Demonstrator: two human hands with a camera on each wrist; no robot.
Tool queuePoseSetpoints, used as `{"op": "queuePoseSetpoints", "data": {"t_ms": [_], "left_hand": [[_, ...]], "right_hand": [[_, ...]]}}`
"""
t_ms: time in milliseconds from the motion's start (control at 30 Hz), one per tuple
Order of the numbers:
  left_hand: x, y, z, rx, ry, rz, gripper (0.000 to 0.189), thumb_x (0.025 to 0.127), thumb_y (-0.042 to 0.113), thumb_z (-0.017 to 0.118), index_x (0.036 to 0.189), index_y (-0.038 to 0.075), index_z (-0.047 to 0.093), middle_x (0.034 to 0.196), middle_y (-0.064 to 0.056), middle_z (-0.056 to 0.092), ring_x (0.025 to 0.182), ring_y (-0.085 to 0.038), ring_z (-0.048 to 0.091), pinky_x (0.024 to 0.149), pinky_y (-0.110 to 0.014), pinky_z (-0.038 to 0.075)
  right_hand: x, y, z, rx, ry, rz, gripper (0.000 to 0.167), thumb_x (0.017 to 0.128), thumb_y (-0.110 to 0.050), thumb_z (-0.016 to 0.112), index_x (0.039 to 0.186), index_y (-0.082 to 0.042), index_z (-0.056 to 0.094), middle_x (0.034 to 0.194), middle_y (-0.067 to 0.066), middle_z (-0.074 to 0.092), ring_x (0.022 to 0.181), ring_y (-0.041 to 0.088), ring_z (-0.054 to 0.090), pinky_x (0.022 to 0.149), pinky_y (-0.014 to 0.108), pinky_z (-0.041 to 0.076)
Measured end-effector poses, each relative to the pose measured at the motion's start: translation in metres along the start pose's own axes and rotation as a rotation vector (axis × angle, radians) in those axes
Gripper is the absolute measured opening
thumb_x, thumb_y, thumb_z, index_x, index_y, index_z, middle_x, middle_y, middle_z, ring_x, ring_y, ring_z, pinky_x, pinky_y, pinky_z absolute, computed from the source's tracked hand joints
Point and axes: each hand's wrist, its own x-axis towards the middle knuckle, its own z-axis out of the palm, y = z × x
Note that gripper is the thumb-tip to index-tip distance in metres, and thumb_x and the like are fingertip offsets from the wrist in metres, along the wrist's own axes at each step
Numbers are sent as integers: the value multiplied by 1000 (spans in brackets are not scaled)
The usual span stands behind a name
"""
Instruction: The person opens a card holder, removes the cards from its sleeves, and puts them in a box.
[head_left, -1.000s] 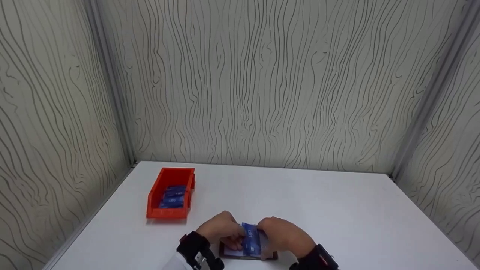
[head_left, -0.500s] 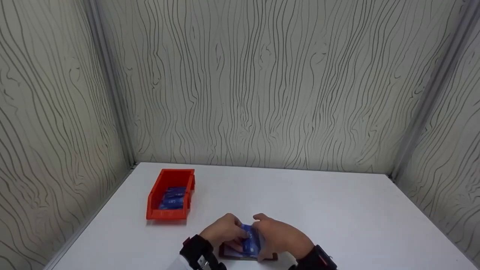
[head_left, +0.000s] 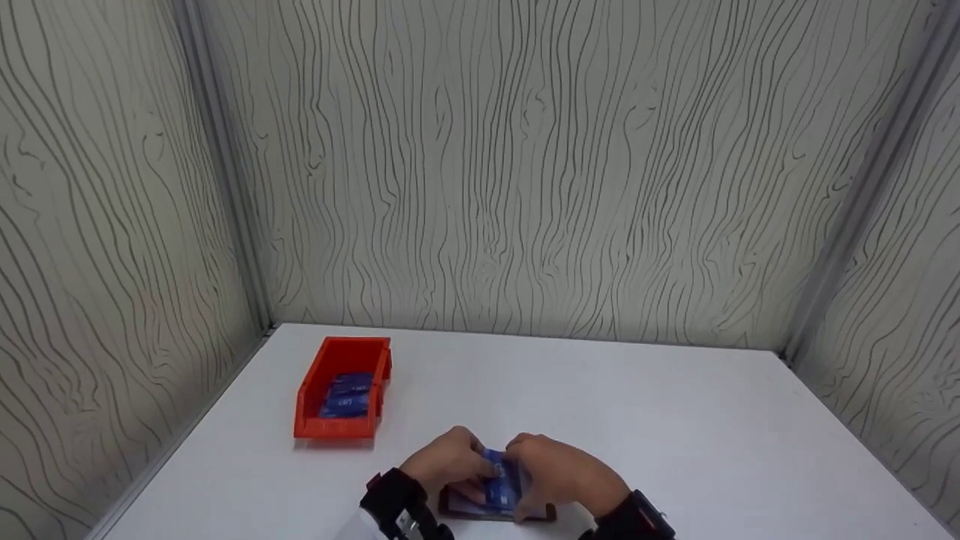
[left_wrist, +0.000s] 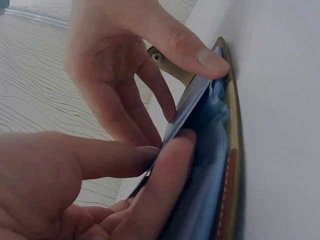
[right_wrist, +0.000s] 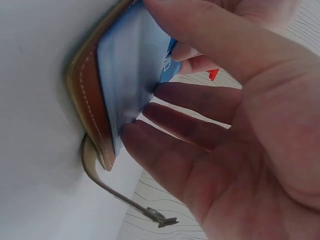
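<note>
A brown leather card holder (head_left: 536,516) with clear plastic sleeves (right_wrist: 132,65) lies open on the white table at the front. My left hand (head_left: 454,461) pinches a blue card (head_left: 501,491) marked VIP, its thumb over the card's left side. In the left wrist view, the index finger (left_wrist: 172,162) reaches in between sleeve layers. My right hand (head_left: 562,472) grips the sleeves from the right, with the thumb (left_wrist: 212,62) near the holder's edge and the other fingers against the outer sleeve. How far the card sits inside a sleeve is hidden by the fingers.
An orange-red bin (head_left: 334,429) at the left of the table holds several blue cards (head_left: 345,405). A snap strap (right_wrist: 117,192) sticks out from the holder. Wood-grain patterned panels (head_left: 487,165) stand behind and at both sides.
My left hand has shifted slightly right, further over the blue card. The right index finger lifted briefly half a second ago and is now back down at the sleeves.
</note>
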Motion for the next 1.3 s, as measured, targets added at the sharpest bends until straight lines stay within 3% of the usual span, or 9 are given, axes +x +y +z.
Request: {"op": "queuePoseSetpoints", "data": {"t_ms": [133, 367, 567, 833, 1300], "left_hand": [[1, 0, -1, 19, 2, -12, 23, 95, 12, 81, 109, 0, 69, 96, -15, 75, 79, -21, 80, 63, -23, 63], [-1, -2, -2, -4, -16, 47, 18, 92, 7, 79, 106, -2, 72, 90, -16, 78, 72, -20, 80, 59, -22, 62], [-2, 0, -3, 6, -7, 12, 25, 92, 15, 83, 107, 1, 68, 94, -14, 76, 74, -18, 78, 58, -20, 60], [-3, 1, -1, 19, -15, 7, 29, 91, 14, 85, 107, 2, 65, 100, -14, 72, 83, -21, 77, 65, -24, 64], [-3, 2, -12, 61, -44, -6, 30, 93, 13, 84, 113, 3, 66, 99, -15, 72, 79, -20, 78, 59, -21, 61]], "right_hand": [[0, -1, 0, 10, -3, 18, 65, 70, -29, 104, 126, -8, 76, 119, 1, 73, 106, 10, 68, 101, 39, 63], [-3, -2, -1, -24, 0, 7, 60, 70, -24, 103, 122, -7, 78, 124, 4, 73, 108, 12, 71, 100, 38, 63], [0, -2, 0, 10, -13, 74, 57, 70, -25, 103, 119, -7, 79, 118, 2, 72, 100, 9, 68, 98, 39, 64], [1, -1, 1, 13, -9, 64, 56, 71, -24, 103, 118, -6, 78, 108, 0, 74, 91, 4, 65, 93, 36, 64], [1, -2, 2, -30, -18, 89, 60, 73, -29, 102, 122, -5, 77, 119, 3, 74, 98, 10, 67, 97, 41, 64]]}}
